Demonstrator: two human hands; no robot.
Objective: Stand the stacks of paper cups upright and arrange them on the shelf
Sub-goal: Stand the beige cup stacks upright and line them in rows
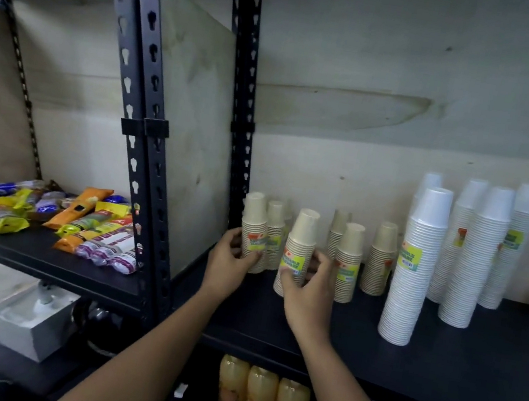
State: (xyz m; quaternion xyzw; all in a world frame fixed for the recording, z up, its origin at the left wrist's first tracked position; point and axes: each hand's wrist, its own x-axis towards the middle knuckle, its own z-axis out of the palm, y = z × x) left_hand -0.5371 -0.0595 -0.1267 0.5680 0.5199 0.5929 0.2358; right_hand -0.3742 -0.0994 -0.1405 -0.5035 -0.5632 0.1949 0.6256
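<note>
Nearly done, I'd say: every cup stack in clear view stands upright on the shelf point(440, 353), tall white stacks point(415, 269) far from the black post point(242, 99), left hand point(232, 259) gripping the nearest beige stack point(253, 224) beside that post, right hand point(309, 292) gripping the next beige stack point(301, 240) along, only lining-up left.

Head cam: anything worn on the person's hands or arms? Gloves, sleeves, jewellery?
Nothing is worn. The left hand and right hand have no gloves, and no rings, watch or wristband show. The left forearm and right forearm are uncovered to the frame edge, with no sleeve or markings.
</note>
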